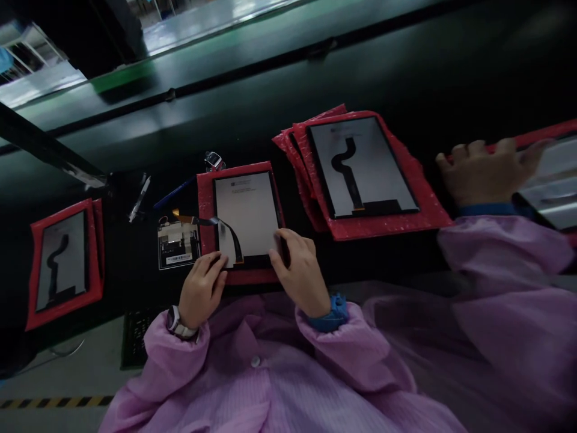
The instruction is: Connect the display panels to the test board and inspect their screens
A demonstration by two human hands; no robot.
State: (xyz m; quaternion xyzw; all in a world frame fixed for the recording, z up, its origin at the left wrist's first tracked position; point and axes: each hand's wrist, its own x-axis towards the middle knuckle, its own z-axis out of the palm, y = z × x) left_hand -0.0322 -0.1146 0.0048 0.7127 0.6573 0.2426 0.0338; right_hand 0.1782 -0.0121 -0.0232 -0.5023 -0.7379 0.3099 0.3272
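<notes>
Two bare hands lie on a pale tablet display panel (246,213), which sits on a red bubble-wrap pouch (206,204) near the front edge of the black tabletop (126,282). A dark ribbon cable (228,231) curves across the panel's lower left part. The left hand (202,291) covers the panel's 7 o'clock corner, its fingers (216,264) slightly spread over the ribbon's lower end. The right hand (300,276) lies at 5 o'clock, its fingers (288,246) spread along the panel's right edge; neither hand visibly pinches anything. A wristwatch (180,322) circles the left wrist, and both pink smock sleeves (342,355) run toward the bottom of the view. At 9 o'clock, just beside the pouch, a circuit module (178,245) lies with a thin orange-tipped lead reaching the panel. A blue pen (175,192) lies at 10 o'clock. A stack of similar panels on red pouches (363,168) sits at 2 o'clock, and another panel on a red pouch (61,261) lies well apart at 9 o'clock. At 3 o'clock, a co-worker's hand (487,171) rests on a further panel.
</notes>
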